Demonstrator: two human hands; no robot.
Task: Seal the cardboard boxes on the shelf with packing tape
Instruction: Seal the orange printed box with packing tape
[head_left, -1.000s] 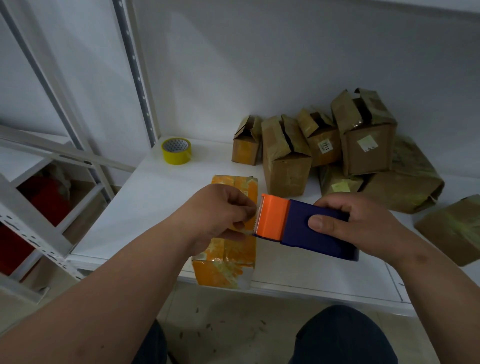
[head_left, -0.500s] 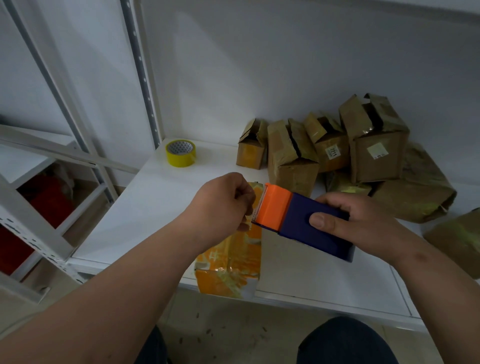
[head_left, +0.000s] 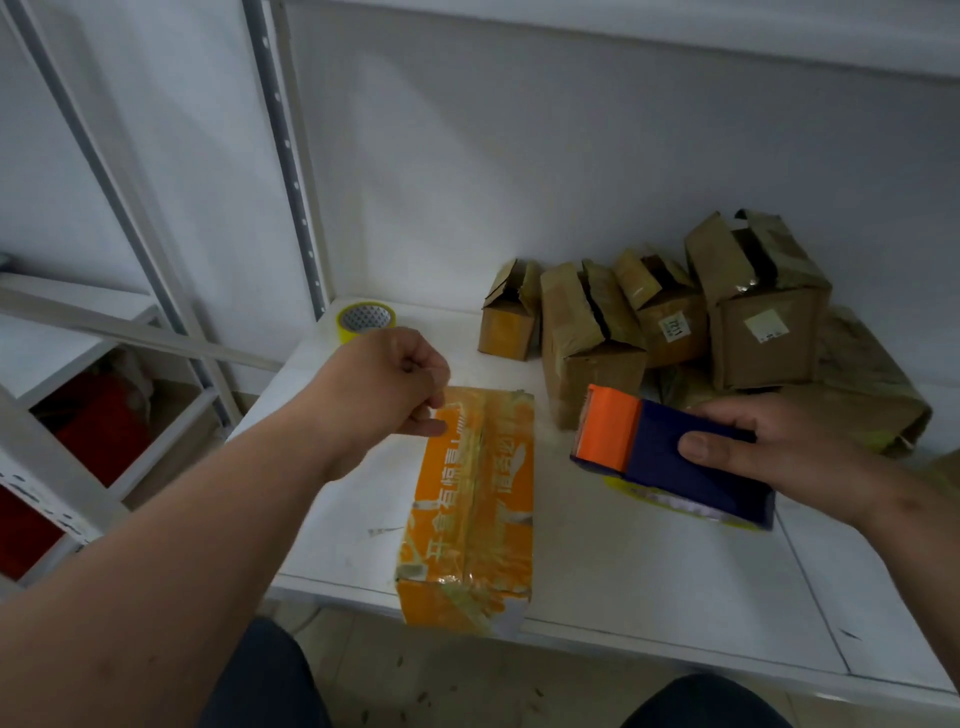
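Observation:
An orange box (head_left: 475, 499) covered in old tape lies on the white shelf (head_left: 649, 582), its near end over the front edge. My left hand (head_left: 387, 387) hovers above the box's far left corner and pinches the end of a clear tape strip. That strip stretches faintly to the blue and orange tape dispenser (head_left: 670, 457), which my right hand (head_left: 784, 452) grips to the right of the box. Several brown cardboard boxes (head_left: 587, 338) with unsealed flaps stand at the back of the shelf.
A yellow tape roll (head_left: 363, 319) lies at the shelf's back left, beside a grey upright post (head_left: 291, 171). Crumpled brown packages (head_left: 872, 374) lie at the right. Another shelf unit with red items (head_left: 93, 415) stands to the left. My knees show below the shelf edge.
My hands have drawn apart: the left moved left and up with the tape end, the right carried the dispenser to the right. The orange box top is now uncovered.

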